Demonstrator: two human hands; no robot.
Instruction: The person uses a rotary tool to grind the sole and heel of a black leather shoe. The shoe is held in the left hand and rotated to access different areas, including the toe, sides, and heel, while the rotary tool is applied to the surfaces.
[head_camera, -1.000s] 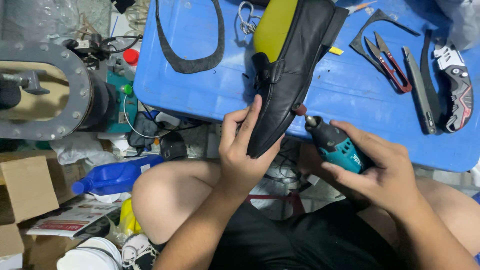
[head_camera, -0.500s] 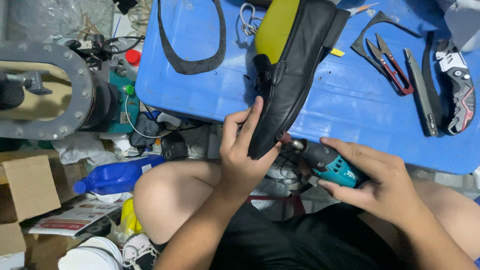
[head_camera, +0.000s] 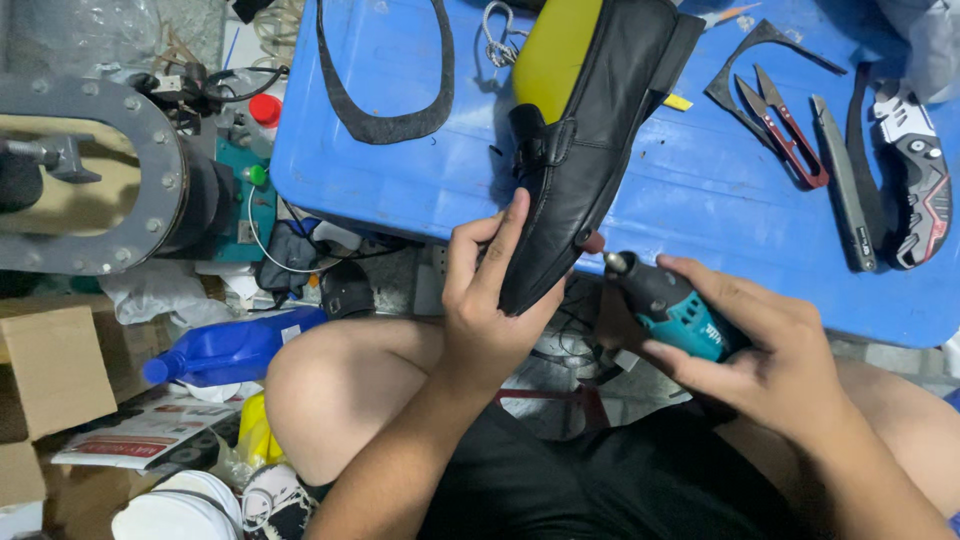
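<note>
Work surface: a blue plastic table (head_camera: 400, 190), smooth with a faint sheen, its near edge running above the seated person's bare knees. Cluttered workshop floor to the left and below.

The black leather shoe (head_camera: 590, 130) lies toe toward the person, its toe end hanging past the table edge, the rest over the blue top. Leather smooth and slightly glossy; a yellow form (head_camera: 555, 45) fills the opening.

The left hand (head_camera: 490, 300) cups the shoe's toe from below and the side, fingers pressed together along the upper, index finger stretched up the leather. The right hand (head_camera: 770, 350) is wrapped around a teal and black rotary tool (head_camera: 670, 305), fingers curled shut on its body, thumb on top; the tool's small tip sits at the shoe's sole edge, touching or just beside it, cannot tell which.

On the table: a curved dark strap piece (head_camera: 385, 110) at the upper left, a metal clip (head_camera: 497, 20) near the shoe's heel, red-handled snips (head_camera: 785, 130) to the right, a flat dark angular cutout (head_camera: 740, 70) beside them, then a utility knife (head_camera: 915, 170) well apart at the far right.

Off the table, left: a round grey flanged machine with bolts (head_camera: 150, 170), a blue plastic jug (head_camera: 235, 345) on its side, cardboard boxes (head_camera: 50, 370), and loose cables under the table edge.
</note>
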